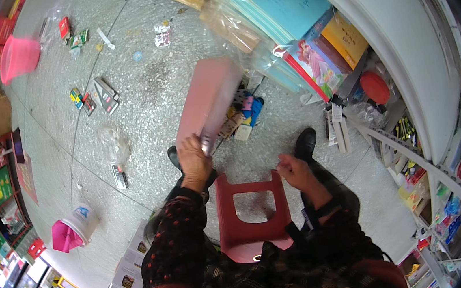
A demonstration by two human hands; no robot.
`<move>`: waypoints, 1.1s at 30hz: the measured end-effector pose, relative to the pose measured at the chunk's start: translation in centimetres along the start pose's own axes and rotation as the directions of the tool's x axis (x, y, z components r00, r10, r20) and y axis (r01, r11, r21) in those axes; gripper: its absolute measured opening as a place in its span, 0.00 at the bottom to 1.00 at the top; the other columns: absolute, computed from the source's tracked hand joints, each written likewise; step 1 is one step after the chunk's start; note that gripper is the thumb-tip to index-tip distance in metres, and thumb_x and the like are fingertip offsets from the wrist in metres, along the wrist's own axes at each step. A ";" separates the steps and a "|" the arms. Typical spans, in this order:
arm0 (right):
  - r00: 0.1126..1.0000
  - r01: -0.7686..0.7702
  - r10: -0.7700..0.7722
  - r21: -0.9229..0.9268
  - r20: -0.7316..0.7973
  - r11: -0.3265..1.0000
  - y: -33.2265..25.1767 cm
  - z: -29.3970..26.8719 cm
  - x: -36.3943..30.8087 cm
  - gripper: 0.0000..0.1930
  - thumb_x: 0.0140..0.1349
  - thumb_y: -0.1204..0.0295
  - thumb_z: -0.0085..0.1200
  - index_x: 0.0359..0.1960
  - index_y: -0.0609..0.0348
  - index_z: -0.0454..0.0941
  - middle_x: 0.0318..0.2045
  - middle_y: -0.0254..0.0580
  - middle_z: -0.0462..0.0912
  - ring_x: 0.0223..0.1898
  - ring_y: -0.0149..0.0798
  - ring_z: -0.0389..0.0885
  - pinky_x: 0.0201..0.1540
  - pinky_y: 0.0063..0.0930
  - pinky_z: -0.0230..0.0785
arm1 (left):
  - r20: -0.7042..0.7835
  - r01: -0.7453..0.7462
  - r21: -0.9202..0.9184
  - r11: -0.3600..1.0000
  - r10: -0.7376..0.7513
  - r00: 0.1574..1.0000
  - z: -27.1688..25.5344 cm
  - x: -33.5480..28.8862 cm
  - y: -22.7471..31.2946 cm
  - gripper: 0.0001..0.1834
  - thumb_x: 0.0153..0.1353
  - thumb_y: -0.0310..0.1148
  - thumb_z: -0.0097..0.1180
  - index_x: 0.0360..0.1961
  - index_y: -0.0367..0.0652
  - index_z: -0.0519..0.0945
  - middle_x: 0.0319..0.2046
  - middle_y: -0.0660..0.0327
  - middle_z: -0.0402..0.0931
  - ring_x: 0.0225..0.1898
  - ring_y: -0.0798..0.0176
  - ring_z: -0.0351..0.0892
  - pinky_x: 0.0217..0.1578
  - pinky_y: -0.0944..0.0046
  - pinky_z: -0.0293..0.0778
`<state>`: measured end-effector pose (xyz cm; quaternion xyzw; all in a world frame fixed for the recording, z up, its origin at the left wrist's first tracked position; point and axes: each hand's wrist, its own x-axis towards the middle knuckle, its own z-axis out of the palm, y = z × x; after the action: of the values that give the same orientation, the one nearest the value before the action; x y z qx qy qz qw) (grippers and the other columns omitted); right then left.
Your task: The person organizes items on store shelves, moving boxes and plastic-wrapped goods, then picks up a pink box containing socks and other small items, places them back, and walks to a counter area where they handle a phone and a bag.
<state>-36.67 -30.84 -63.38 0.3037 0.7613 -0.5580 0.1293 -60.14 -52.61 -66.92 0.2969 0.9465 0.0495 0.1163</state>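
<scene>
My left hand [193,157] is closed on the near end of a long pink box-shaped thing [207,97], which is tilted and a little blurred. A shiny metallic spot shows beside my fingers. Just past its right side lies a small heap of colourful patterned items [248,112], partly hidden behind it. My right hand [298,173] hovers by the front right corner of a red plastic stool [231,225]. Its fingers are loosely bent and apart, with nothing seen in them. The stool stands between my legs and has a large opening through it.
Stacked blue folders [282,3] and a picture-covered box [314,69] stand at the far right, before crowded shelves [421,177]. Small packets [105,95] and a crumpled clear bag [114,145] lie leftward. A pink bucket [18,58] and white bucket [83,221] stand farther left.
</scene>
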 end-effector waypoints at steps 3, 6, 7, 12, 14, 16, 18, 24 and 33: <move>0.995 0.103 -0.104 -0.046 -0.009 0.994 -0.4 -2.7 1.8 0.21 0.60 0.71 0.59 0.54 0.61 0.71 0.39 0.49 0.82 0.34 0.44 0.83 0.37 0.34 0.75 | -0.177 0.068 0.000 0.998 -0.067 0.982 -3.2 3.0 -3.6 0.27 0.42 0.28 0.59 0.47 0.37 0.68 0.33 0.52 0.71 0.35 0.46 0.72 0.36 0.50 0.69; 0.990 0.134 -0.136 -0.035 -0.041 0.990 -1.5 -5.3 2.5 0.21 0.60 0.72 0.58 0.55 0.62 0.71 0.41 0.48 0.81 0.36 0.40 0.82 0.36 0.30 0.74 | -0.293 0.011 0.184 0.983 0.044 0.955 -8.6 4.7 -5.7 0.24 0.44 0.28 0.59 0.45 0.39 0.69 0.33 0.53 0.72 0.35 0.46 0.73 0.36 0.50 0.70; 0.979 0.185 -0.191 -0.093 -0.067 0.978 -1.8 -5.8 2.5 0.21 0.60 0.73 0.58 0.55 0.62 0.71 0.41 0.48 0.81 0.37 0.41 0.82 0.37 0.31 0.74 | -0.320 0.044 0.229 0.972 0.032 0.947 -10.1 4.8 -6.1 0.23 0.44 0.27 0.58 0.45 0.39 0.70 0.33 0.53 0.72 0.35 0.46 0.73 0.36 0.49 0.70; 0.936 0.312 -0.338 -0.212 -0.096 0.926 -2.9 -5.7 1.3 0.21 0.58 0.71 0.58 0.53 0.62 0.71 0.39 0.52 0.80 0.38 0.52 0.81 0.39 0.38 0.73 | -0.446 0.224 0.062 0.973 -0.174 0.878 -11.0 2.6 -7.1 0.18 0.44 0.25 0.58 0.38 0.38 0.69 0.30 0.50 0.73 0.36 0.43 0.74 0.35 0.46 0.70; 0.962 0.264 -0.272 -0.183 -0.023 0.947 -3.1 -5.0 1.1 0.21 0.57 0.69 0.58 0.52 0.61 0.72 0.39 0.54 0.80 0.41 0.55 0.80 0.40 0.41 0.73 | -0.407 0.126 0.086 0.988 -0.081 0.910 -7.8 0.4 -7.1 0.20 0.42 0.23 0.57 0.40 0.37 0.71 0.32 0.50 0.73 0.38 0.43 0.73 0.37 0.47 0.70; 0.928 0.356 -0.372 -0.331 0.018 0.874 -3.4 -4.5 1.3 0.21 0.57 0.71 0.59 0.52 0.62 0.73 0.39 0.53 0.81 0.38 0.50 0.82 0.40 0.38 0.73 | -0.169 -0.026 0.384 0.923 0.098 0.981 -4.9 -0.6 -7.1 0.22 0.48 0.26 0.54 0.49 0.39 0.72 0.38 0.51 0.74 0.43 0.45 0.73 0.43 0.49 0.68; 0.906 0.402 -0.419 -0.413 0.052 0.817 -3.7 -4.1 1.8 0.20 0.56 0.68 0.59 0.50 0.61 0.73 0.39 0.55 0.80 0.39 0.55 0.81 0.40 0.44 0.73 | 0.319 -0.301 0.553 0.777 0.136 0.938 -3.3 -1.1 -6.4 0.28 0.46 0.30 0.58 0.52 0.40 0.69 0.41 0.55 0.74 0.46 0.51 0.73 0.44 0.56 0.69; 0.913 0.386 -0.406 -0.242 -0.034 0.890 -4.9 -3.3 1.7 0.22 0.58 0.67 0.59 0.53 0.62 0.74 0.37 0.52 0.83 0.34 0.49 0.83 0.37 0.38 0.74 | -0.280 0.226 -0.149 0.963 -0.260 0.924 -14.0 -4.7 -10.4 0.24 0.40 0.34 0.64 0.41 0.37 0.73 0.29 0.51 0.77 0.32 0.47 0.79 0.35 0.53 0.74; 0.935 0.350 -0.341 0.388 -0.094 0.853 -13.0 -2.1 -4.1 0.30 0.67 0.58 0.54 0.66 0.58 0.61 0.50 0.52 0.79 0.44 0.42 0.82 0.40 0.32 0.77 | 0.021 -0.021 -0.993 -0.115 -0.352 0.936 -22.8 -17.2 -9.9 0.32 0.46 0.39 0.54 0.54 0.36 0.72 0.43 0.56 0.75 0.42 0.61 0.76 0.43 0.61 0.75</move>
<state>-40.99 -32.71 -50.45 0.1879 0.6752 -0.7118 -0.0460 -57.58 -71.17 -43.17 -0.0176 0.6340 0.7517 0.1808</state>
